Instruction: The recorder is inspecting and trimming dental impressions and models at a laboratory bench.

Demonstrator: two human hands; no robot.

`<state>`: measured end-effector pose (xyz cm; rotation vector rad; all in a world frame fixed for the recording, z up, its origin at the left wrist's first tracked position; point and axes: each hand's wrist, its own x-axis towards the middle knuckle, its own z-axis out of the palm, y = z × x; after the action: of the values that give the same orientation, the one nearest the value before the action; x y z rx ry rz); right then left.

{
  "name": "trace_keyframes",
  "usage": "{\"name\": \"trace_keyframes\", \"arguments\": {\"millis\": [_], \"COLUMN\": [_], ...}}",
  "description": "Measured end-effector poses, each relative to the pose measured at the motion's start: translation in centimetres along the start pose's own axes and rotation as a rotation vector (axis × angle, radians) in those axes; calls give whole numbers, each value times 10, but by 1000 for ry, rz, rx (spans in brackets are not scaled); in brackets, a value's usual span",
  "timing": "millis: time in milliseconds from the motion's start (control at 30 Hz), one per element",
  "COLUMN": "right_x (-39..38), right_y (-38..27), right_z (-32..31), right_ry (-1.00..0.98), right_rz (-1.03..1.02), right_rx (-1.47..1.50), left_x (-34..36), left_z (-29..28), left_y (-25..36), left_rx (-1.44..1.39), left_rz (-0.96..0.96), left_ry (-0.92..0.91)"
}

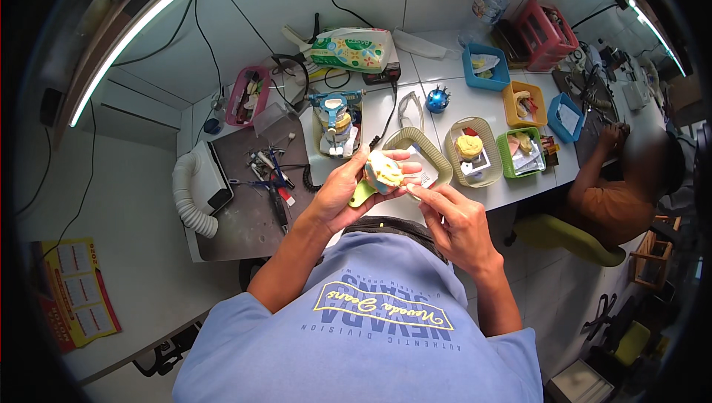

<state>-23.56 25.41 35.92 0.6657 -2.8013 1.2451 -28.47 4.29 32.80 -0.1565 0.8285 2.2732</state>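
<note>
1. Left hand (347, 192): palm up, grip cradling a small yellow-and-blue piece (383, 172), with a light-green tab (362, 194) jutting out beneath. Piece sits in front of the torso, raised near the worktop (437, 69) edge.
2. Right hand (458, 222): grip narrow, thumb and index brought close at the piece's right side. Possibly a slim tool between them; too small to tell.
3. Risk, slip: left fingers lie mostly flat under the piece, so a sideways push from the right could roll it off the palm, perhaps to the floor.
4. Risk, nick: left fingertips lie just beside the right-hand pinch; if a sharp point is held there, overshoot could catch skin or chip the piece.
5. Surface: white worktop, grey mat (222, 226) at left bearing scattered tools (271, 169). Beyond the hands, a blue hinged device (334, 103) and a spiky blue ball (438, 100). To the right, a beige basket (498, 160) with a yellow lump (469, 146) inside.
6. Room: tiled wall, lit tube (141, 32) at upper left, calendar (78, 295) at far left; a co-worker (604, 199) seated at right.
</note>
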Motion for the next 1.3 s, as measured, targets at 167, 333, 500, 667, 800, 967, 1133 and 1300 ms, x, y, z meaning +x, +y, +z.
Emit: {"name": "trace_keyframes", "arguments": {"millis": [167,333,500,667,800,967,1133,1300], "right_x": [-3,-3,-3,-3,-2,2,-6,-13], "right_y": [4,3,3,2,0,3,10,4], "right_z": [0,-2,-4,-5,-8,-15,-1,13], "right_ry": [-8,11,12,-17,-44,-123,-12,135], "right_rz": [-57,-95,-100,-95,-92,-100,-42,38], "right_rx": [-21,-49,-71,-77,-93,-147,17,136], "left_x": [-3,-3,-4,-4,-5,-5,-4,-3], "left_z": [2,4,7,8,10,9,16,28], "left_y": [2,4,5,4,1,-8,-9,-9], "left_rx": [96,140,152,158,209,358,318,250], "left_rz": [-26,-37,-35,-30,9,81,113,128], "left_ry": [3,4,-2,23,33,92,92,131]}}
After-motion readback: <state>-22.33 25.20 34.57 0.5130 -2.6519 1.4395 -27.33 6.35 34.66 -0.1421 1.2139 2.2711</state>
